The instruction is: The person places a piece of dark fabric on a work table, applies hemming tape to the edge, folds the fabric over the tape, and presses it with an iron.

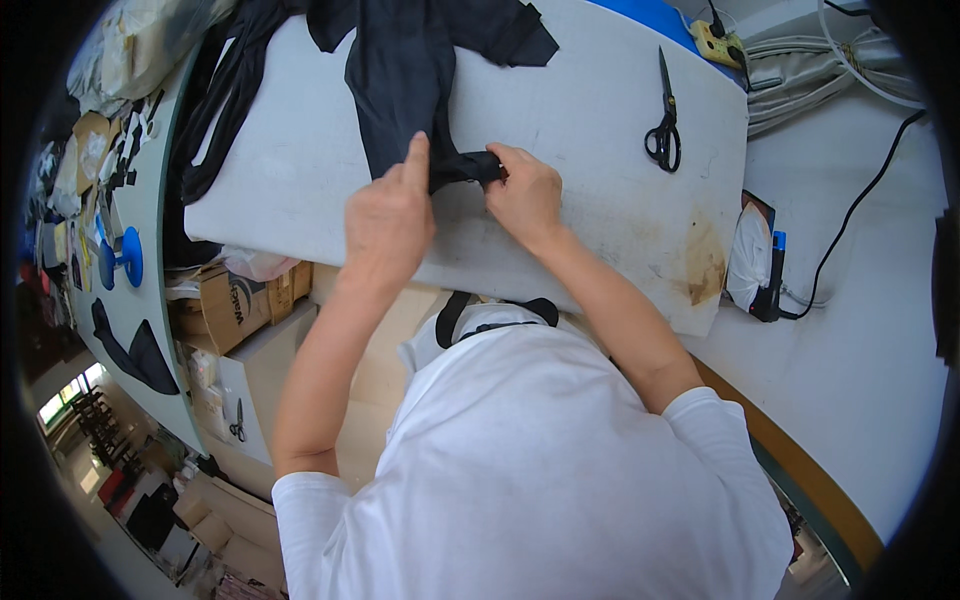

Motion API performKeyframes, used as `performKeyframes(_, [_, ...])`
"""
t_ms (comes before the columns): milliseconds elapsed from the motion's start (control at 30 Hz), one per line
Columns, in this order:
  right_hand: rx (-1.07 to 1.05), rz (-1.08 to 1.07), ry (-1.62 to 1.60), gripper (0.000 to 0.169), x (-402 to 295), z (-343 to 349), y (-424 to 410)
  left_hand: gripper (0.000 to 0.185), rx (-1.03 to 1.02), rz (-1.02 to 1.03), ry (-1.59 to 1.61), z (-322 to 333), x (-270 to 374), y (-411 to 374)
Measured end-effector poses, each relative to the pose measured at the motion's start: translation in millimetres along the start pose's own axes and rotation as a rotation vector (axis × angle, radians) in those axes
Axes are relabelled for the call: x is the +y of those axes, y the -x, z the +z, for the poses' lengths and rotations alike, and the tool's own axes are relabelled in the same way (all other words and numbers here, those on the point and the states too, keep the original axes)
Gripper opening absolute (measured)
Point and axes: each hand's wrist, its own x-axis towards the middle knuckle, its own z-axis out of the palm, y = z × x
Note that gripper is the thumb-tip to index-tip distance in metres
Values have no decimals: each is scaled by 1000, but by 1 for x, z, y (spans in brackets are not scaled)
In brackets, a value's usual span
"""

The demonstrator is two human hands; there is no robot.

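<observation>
A black fabric garment (401, 82) lies over a white padded table (592, 112), running off the far edge of the view. My left hand (391, 221) rests at its near end, index finger stretched out along the cloth. The other fingers are curled, and whether they grip fabric is hidden. Between the thumb and fingers of my right hand (529, 191) is pinched a narrow, folded end of the same black cloth, drawn out to the right. Black-handled fabric shears (664, 124) lie on the table, to the right of both hands.
At right, a handheld iron (766, 281) sits with its black cord on a lower white surface. A yellow power strip (718, 43) is behind it. At left, dark cloth hangs by a green-edged table (142, 195) carrying tools and a blue stand (120, 259). Cardboard boxes (232, 307) stand beneath.
</observation>
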Motion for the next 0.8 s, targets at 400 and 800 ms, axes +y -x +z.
performKeyframes(400, [41, 36, -542, 58, -59, -20, -43, 38, 140, -81, 241, -49, 31, -99])
performKeyframes(800, [-29, 315, -74, 33, 14, -63, -53, 37, 88, -155, 3, -65, 3, -116])
